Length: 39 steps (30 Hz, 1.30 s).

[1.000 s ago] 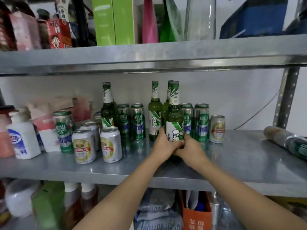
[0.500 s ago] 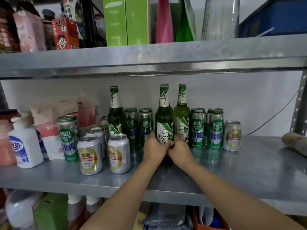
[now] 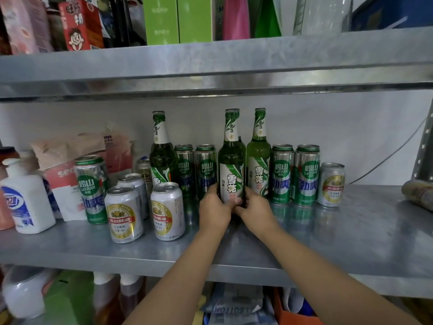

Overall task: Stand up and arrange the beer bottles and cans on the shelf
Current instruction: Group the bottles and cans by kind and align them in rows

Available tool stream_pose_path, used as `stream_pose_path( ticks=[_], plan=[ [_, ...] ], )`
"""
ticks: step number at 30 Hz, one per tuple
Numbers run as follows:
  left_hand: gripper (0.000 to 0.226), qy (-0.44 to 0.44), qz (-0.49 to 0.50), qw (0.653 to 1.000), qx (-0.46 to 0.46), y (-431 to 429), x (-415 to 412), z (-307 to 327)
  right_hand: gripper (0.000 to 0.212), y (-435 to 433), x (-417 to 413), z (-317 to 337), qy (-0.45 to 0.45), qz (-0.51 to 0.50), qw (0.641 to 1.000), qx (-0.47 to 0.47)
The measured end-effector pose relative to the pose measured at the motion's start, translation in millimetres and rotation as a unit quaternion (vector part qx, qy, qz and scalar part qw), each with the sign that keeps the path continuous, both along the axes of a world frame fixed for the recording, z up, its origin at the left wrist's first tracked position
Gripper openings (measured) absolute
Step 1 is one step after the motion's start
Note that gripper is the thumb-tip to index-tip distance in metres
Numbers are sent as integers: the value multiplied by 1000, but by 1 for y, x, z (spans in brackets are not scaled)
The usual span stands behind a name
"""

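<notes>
My left hand (image 3: 214,211) and my right hand (image 3: 256,208) both grip the base of an upright green beer bottle (image 3: 230,160) on the metal shelf (image 3: 328,242). Another bottle stands right behind it, mostly hidden. A lighter green bottle (image 3: 259,156) stands just to its right and a dark green bottle (image 3: 161,151) further left. Tall green cans (image 3: 282,173) (image 3: 307,174) (image 3: 206,170) (image 3: 184,170) line the back. A small silver can (image 3: 331,184) ends the row on the right. Two silver cans (image 3: 124,214) (image 3: 167,211) and a tall green can (image 3: 91,188) stand front left.
A white pump bottle (image 3: 27,200) and paper packets (image 3: 70,174) crowd the shelf's left end. A rolled foil package (image 3: 419,194) lies at the right by the upright post (image 3: 425,158). The upper shelf (image 3: 210,64) hangs low overhead. Bare shelf surface lies front right.
Both hands have pushed the held bottle back toward the row, in front of another bottle. The view has shifted a little, so everything sits further right in frame.
</notes>
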<state>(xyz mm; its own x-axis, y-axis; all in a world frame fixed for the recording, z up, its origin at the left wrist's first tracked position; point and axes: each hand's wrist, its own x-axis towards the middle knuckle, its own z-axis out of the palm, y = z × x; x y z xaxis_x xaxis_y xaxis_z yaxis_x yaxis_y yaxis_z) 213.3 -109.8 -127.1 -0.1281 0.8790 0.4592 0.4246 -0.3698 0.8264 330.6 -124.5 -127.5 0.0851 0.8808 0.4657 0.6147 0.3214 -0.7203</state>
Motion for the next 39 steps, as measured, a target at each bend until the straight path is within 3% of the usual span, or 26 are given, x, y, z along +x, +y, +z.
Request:
stream_pose_path(
  ticks=[21, 30, 34, 39],
  plan=[
    [57, 0, -11, 1000, -3, -3, -1, 2, 58, 8, 2, -3, 30, 4, 999, -16],
    [47, 51, -11, 998, -38, -34, -7, 7, 43, -17, -9, 2, -1, -15, 1000, -4],
    [45, -30, -67, 997, -10, -79, -30, 3, 40, -47, -25, 7, 101, -33, 992, 68],
    [58, -175, 34, 974, 138, -124, -83, -5, 42, -79, -79, 11, 148, 66, 985, 52]
  ],
)
